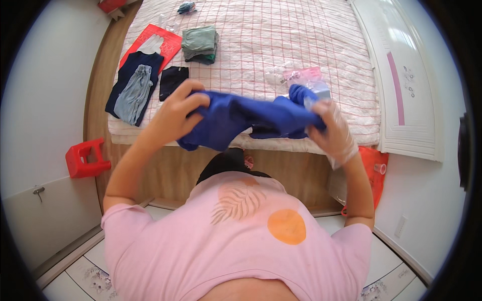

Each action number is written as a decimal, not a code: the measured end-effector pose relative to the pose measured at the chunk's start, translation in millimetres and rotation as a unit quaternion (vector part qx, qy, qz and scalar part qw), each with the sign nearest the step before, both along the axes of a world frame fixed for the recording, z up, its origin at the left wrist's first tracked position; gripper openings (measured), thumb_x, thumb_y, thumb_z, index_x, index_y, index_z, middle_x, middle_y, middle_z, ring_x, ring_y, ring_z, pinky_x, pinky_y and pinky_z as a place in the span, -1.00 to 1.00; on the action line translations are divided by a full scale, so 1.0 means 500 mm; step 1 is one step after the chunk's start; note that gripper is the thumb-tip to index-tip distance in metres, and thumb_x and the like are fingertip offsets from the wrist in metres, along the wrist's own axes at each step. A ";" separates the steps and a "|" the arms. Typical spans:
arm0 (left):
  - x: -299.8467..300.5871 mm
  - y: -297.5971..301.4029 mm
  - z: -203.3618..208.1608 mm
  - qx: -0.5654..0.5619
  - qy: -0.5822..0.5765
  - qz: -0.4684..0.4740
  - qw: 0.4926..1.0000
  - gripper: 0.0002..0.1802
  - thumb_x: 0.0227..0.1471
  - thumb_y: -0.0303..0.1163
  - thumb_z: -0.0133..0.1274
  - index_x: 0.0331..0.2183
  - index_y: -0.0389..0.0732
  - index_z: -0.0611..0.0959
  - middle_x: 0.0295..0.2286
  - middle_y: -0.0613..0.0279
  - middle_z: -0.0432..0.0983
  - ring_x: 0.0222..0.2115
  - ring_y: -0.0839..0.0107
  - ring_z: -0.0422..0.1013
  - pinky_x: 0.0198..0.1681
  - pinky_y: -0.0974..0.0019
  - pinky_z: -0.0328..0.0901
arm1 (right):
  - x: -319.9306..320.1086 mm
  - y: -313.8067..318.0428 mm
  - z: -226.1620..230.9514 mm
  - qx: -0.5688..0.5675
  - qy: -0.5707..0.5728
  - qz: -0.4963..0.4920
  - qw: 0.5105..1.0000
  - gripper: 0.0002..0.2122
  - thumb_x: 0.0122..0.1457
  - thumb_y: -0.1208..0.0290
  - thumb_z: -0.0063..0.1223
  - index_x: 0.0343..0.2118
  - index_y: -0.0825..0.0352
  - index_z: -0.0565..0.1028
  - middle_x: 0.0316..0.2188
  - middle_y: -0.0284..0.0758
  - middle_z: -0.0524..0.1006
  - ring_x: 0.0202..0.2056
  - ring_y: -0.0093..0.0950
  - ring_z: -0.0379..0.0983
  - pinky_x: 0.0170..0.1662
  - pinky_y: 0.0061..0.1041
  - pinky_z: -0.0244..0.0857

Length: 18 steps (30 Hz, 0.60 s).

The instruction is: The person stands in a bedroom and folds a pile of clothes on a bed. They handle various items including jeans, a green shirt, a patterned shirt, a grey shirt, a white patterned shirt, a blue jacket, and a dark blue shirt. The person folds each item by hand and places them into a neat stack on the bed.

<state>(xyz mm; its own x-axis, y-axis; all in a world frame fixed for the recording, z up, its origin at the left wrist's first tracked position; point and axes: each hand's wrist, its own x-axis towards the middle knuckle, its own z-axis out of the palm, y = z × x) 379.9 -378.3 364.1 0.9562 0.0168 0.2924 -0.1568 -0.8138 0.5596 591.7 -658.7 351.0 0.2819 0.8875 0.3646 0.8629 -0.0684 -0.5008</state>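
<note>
A blue piece of clothing (236, 116) is stretched sideways in the air between my hands, just above the near edge of the bed; its exact kind cannot be made out. My left hand (173, 114) grips its left end, fingers bent over the cloth. At the right end, my right hand (332, 131), in a thin see-through glove, is closed on the fabric. A bunched blue part (300, 93) sticks up beside the right fingers. Both hands are slightly blurred.
On the bed (281, 37) lie a folded green stack (200, 44), a black folded garment (173, 81), light blue trousers (134, 95) on navy cloth, a red bag (170, 44) and pink plastic packaging (303, 75). A red stool (86, 159) stands at left.
</note>
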 end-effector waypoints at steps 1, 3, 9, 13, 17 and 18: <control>-0.004 -0.001 -0.008 0.001 -0.034 -0.013 0.999 -0.69 -0.34 -0.65 0.03 -0.39 -0.27 0.44 -0.26 0.03 0.30 -0.24 0.11 0.29 -0.20 0.25 0.22 | -0.001 -0.012 -0.013 -0.024 0.072 0.015 0.997 -0.62 -0.19 0.60 0.07 -0.21 0.31 0.35 -0.41 -0.18 0.38 -0.33 -0.17 0.34 -0.23 -0.39 0.25; -0.033 0.010 -0.023 -0.085 0.025 0.031 0.996 -0.74 -0.23 -0.64 -0.01 -0.34 -0.31 0.45 -0.31 0.01 0.36 -0.28 0.18 0.34 -0.22 0.30 0.23 | -0.007 -0.011 -0.021 -0.056 0.147 0.028 0.987 -0.65 -0.20 0.58 0.06 -0.25 0.33 0.37 -0.43 -0.20 0.42 -0.33 -0.25 0.38 -0.22 -0.43 0.25; 0.101 0.113 -0.062 -0.090 0.010 0.146 0.985 -0.76 0.00 -0.44 -0.08 -0.24 -0.33 0.42 -0.42 -0.06 0.43 -0.35 0.03 0.39 -0.27 0.28 0.25 | 0.145 0.139 -0.024 -0.091 0.222 -0.091 0.967 -0.67 -0.18 0.40 0.06 -0.26 0.36 0.43 -0.35 -0.23 0.49 -0.24 -0.43 0.40 -0.14 -0.51 0.24; 0.325 0.286 -0.253 -0.016 -0.070 0.169 0.983 -0.71 -0.02 -0.39 -0.05 -0.21 -0.29 0.45 -0.34 -0.04 0.42 -0.38 0.12 0.39 -0.26 0.30 0.26 | 0.356 0.288 -0.197 -0.079 0.265 -0.116 0.954 -0.67 -0.07 0.36 0.00 -0.18 0.33 0.44 -0.29 -0.22 0.50 -0.20 -0.41 0.42 -0.12 -0.52 0.25; 0.398 0.383 -0.495 0.065 -0.043 0.265 0.961 -0.61 -0.09 -0.28 0.04 -0.21 -0.28 0.46 -0.32 -0.05 0.42 -0.25 0.11 0.36 -0.17 0.20 0.23 | 0.424 0.344 -0.395 -0.114 0.075 -0.271 0.953 -0.75 -0.04 0.38 -0.09 -0.29 0.33 0.48 -0.36 -0.10 0.50 -0.28 -0.23 0.42 -0.18 -0.38 0.28; 0.380 0.374 -0.544 0.008 0.037 0.283 0.958 -0.53 -0.12 -0.22 0.07 -0.18 -0.30 0.43 -0.28 -0.06 0.41 -0.20 0.09 0.33 -0.13 0.18 0.21 | 0.409 0.336 -0.456 -0.140 0.077 -0.272 0.949 -0.76 -0.05 0.40 -0.11 -0.32 0.34 0.49 -0.39 -0.09 0.49 -0.30 -0.21 0.42 -0.19 -0.36 0.28</control>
<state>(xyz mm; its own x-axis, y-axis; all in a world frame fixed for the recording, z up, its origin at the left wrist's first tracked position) 570.1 -191.4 92.2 0.8133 0.5350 0.2288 0.3519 -0.7654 0.5388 796.1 -490.8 122.8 0.7569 0.6513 0.0537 0.5801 -0.6318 -0.5141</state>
